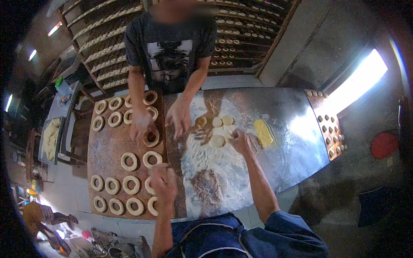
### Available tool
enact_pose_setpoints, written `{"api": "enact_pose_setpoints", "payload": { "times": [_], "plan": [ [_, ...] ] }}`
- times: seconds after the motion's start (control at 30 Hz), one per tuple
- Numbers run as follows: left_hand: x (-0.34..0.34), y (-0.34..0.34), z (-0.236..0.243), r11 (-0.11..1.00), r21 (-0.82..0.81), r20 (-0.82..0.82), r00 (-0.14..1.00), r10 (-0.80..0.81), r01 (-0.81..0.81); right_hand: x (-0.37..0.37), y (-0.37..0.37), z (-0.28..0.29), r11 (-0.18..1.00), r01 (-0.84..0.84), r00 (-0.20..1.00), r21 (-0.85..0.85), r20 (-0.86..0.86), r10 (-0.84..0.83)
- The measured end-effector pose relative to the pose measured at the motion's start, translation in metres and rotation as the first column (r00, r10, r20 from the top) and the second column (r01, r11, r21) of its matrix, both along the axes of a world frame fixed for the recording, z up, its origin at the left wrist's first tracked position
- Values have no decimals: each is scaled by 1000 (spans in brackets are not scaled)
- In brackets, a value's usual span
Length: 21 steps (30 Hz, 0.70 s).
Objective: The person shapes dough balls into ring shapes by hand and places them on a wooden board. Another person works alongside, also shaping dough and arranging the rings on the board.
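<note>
My left hand [163, 184] is over the right edge of a wooden board [107, 144], partly covering a dough ring [148, 185]. Its fingers are smeared by motion. Several other dough rings [123, 161] lie in rows on the board. On the floured table [206, 165], my right hand [240, 142] has its fingers curled in beside a flat round dough piece [218, 141]. Whatever those fingers may hold is hidden. Smaller dough rounds [227, 120] lie just beyond. A yellow, fat-like slab [263, 133] is right of my right hand.
Across the table a co-worker's hands [144, 127] reach over the board and the table edge. Behind them stand racks [228, 43] filled with dough rings. Another board with small dough pieces [329, 129] lies at the far right. A tray of dough [52, 139] is at the left.
</note>
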<state>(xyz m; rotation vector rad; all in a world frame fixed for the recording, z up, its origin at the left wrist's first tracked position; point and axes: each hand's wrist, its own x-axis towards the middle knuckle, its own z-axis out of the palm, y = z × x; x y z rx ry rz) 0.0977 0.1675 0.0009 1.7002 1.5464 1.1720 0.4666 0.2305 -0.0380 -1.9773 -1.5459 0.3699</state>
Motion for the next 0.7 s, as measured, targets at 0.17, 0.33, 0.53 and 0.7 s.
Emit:
{"api": "enact_pose_setpoints", "payload": {
  "times": [0.17,0.33,0.53,0.7],
  "plan": [
    [131,-34,24,922,-260,398,902,-168,287,-21,-75,20,986,136,315,97,-948,50],
    [194,-44,30,891,-193,676,714,-183,411,-30,-125,57,998,-14,450,59,-891,59],
    [211,-59,28,902,-257,580,802,-143,347,-16,-141,73,994,-105,718,9,-691,82],
    [217,-69,2,853,-274,881,471,38,444,15,-145,94,842,-539,423,3,-864,274]
  ]
}}
